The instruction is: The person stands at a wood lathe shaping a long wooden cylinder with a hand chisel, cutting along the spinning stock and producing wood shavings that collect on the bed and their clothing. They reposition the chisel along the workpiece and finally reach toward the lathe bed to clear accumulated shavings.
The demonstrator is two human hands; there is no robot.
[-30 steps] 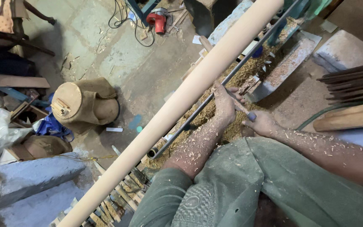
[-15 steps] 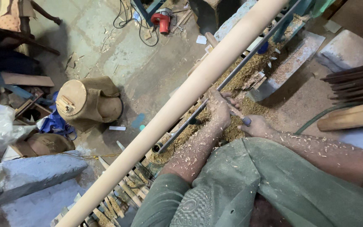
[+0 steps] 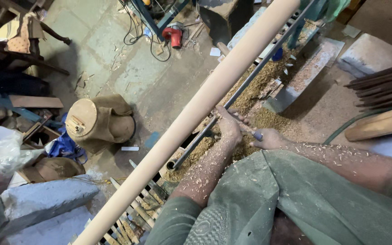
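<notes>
Wooden pole (image 3: pixel 191 115), long, pale and round, runs across the view from about 7 o'clock at the bottom edge to about 1 o'clock at the top edge, so its long axis lies on that diagonal, and it hides part of what sits under it. Just below it, on the 4 o'clock side, a thin metal rod (image 3: pixel 232 102) runs nearly parallel. Across that rod lies a chisel (image 3: pixel 246 128), its blue-tipped handle toward 4 o'clock and its working end toward 10 o'clock, aimed at the pole; whether the tip touches the wood cannot be told.

The left hand (image 3: pixel 228 127) is the nearer one to the pole, sitting just at its 4 o'clock side, fingers curled down over the front of the chisel and the rod. The right hand (image 3: pixel 271 138) lies further out toward 3 o'clock, closed around the handle end. Both forearms are dusted with pale chips, and the green sleeves fill the lower right.

Wood shavings (image 3: pixel 255 90) lie heaped under the rod. Out toward 9 o'clock, on the concrete floor (image 3: pixel 114 59), a round wooden block wrapped in sacking (image 3: pixel 98 122) stands well apart. A red power tool (image 3: pixel 175 36) with black cables lies near 12 o'clock, and dark planks (image 3: pixel 382 86) are stacked at 3 o'clock.
</notes>
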